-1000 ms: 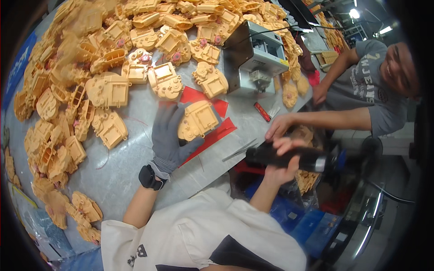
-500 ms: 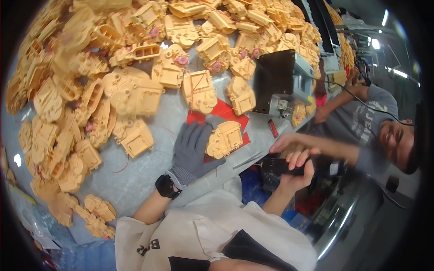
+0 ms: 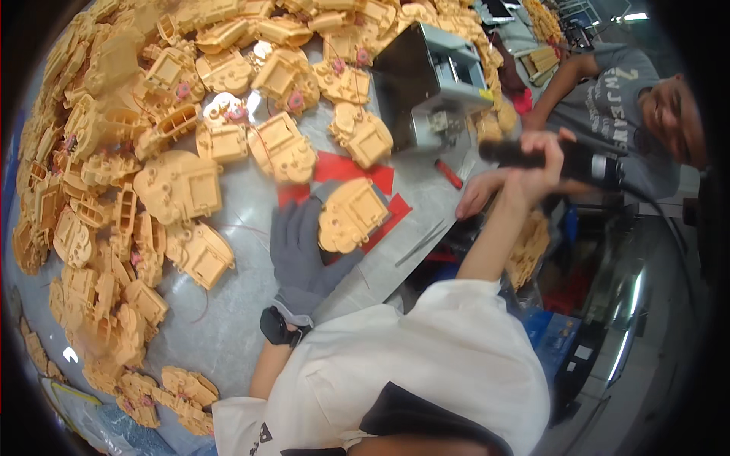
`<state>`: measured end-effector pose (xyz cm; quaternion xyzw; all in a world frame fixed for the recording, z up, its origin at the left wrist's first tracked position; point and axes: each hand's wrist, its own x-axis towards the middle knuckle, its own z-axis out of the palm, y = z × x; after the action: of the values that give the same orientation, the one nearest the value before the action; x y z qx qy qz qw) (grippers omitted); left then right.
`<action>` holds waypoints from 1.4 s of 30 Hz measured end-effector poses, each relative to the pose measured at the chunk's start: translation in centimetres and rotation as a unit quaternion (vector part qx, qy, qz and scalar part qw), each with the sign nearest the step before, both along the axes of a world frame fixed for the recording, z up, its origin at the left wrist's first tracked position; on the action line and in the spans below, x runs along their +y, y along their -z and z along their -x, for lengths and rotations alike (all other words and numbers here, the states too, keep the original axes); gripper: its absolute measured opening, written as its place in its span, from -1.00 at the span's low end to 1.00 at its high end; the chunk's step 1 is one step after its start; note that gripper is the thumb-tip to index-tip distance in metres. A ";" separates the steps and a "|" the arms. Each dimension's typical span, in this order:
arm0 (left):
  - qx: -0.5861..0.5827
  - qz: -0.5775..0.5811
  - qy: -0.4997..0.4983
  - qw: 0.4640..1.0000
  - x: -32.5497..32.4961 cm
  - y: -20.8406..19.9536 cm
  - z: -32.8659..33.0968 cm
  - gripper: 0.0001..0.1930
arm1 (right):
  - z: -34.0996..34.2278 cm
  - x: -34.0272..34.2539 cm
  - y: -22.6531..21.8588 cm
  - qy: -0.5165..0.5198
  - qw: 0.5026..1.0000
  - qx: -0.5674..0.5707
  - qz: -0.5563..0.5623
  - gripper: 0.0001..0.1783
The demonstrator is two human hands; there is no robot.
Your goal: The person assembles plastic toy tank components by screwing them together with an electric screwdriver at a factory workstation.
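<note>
My left hand (image 3: 298, 247), in a grey glove, grips a yellow-orange plastic housing (image 3: 353, 216) by its left side and lower edge. The housing sits over a red sheet (image 3: 384, 178), its face with round bosses and a square recess turned up; whether it touches the sheet I cannot tell. My bare right hand (image 3: 541, 161) is wrapped round a black cylindrical power tool (image 3: 595, 163) with a cable, probably an electric screwdriver. The tool is held level, well right of the housing, its tip end blurred.
Many similar housings (image 3: 179, 186) are heaped at the left and back. A black and grey metal box (image 3: 414, 91) stands behind the red sheet. Near it lie a small red tool (image 3: 448, 173) and tweezers (image 3: 420, 243). A co-worker's hand (image 3: 480, 191) rests close by at the right.
My right hand has raised the black tool up and to the right, away from my body. The housing in my left hand has tilted and come slightly closer. The whole view has shifted.
</note>
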<state>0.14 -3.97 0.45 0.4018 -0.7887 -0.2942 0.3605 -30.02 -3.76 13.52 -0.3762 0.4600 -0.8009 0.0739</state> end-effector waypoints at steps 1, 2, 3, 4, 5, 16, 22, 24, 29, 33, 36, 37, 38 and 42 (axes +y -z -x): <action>-0.001 0.022 -0.009 1.000 0.3 0.4 0.3 -0.11 | 0.4 0.0 0.0 -0.032 0.999 0.001 0.011 -0.64; 0.000 0.009 0.011 1.000 0.1 -0.7 0.4 -0.14 | 0.4 -0.3 -0.2 -0.045 0.999 -0.001 0.009 -0.64; -0.003 -0.006 0.005 1.000 0.4 -0.6 0.3 -0.15 | 0.2 -0.8 -0.4 -0.056 0.998 -0.004 0.010 -0.65; -0.002 -0.018 0.000 1.000 0.4 -0.5 0.3 -0.16 | 0.5 -1.2 -0.4 -0.046 0.999 0.016 -0.001 -0.66; -0.005 -0.009 0.007 1.000 0.5 -0.6 0.4 -0.16 | 0.8 -1.5 -0.3 -0.040 0.998 0.047 -0.002 -0.66; 0.077 0.042 -0.020 0.996 1.1 0.3 1.3 -0.35 | 0.3 -4.6 1.1 -0.051 0.998 0.038 0.011 -0.77; 0.062 -0.001 -0.010 0.998 0.9 0.3 0.9 -0.33 | -0.1 -4.8 1.3 -0.066 0.997 0.050 -0.010 -0.83; 0.035 0.026 -0.023 0.999 0.8 -0.2 1.1 -0.34 | -0.4 -4.8 0.8 -0.071 0.996 0.042 0.013 -0.82; 0.014 0.043 -0.022 0.999 0.4 -0.2 0.9 -0.33 | -0.6 -4.3 1.1 -0.083 0.995 0.052 -0.013 -0.83; -0.027 -0.058 -0.012 0.998 1.2 -0.5 0.5 -0.24 | -1.5 -3.2 1.4 -0.099 0.993 0.041 -0.043 -0.82; -0.016 -0.087 -0.008 0.996 0.7 -1.5 0.3 -0.22 | -3.9 0.9 2.5 -0.163 0.985 -0.042 -0.038 -0.71; -0.025 -0.104 0.012 0.994 0.5 -1.7 0.6 -0.21 | -5.3 2.7 1.8 -0.189 0.982 -0.021 -0.003 -0.65; -0.028 -0.114 0.007 0.993 0.7 -1.2 0.7 -0.21 | -6.4 3.6 1.0 -0.224 0.974 0.027 0.025 -0.59; -0.007 0.016 -0.001 1.000 0.7 -0.3 0.5 -0.20 | -6.7 1.6 -1.0 -0.140 0.988 0.054 0.033 -0.57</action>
<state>-0.40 -3.29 0.75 0.3986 -0.7954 -0.2782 0.3620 -23.33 -2.14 14.48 -0.4820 0.3797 -0.7757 0.1477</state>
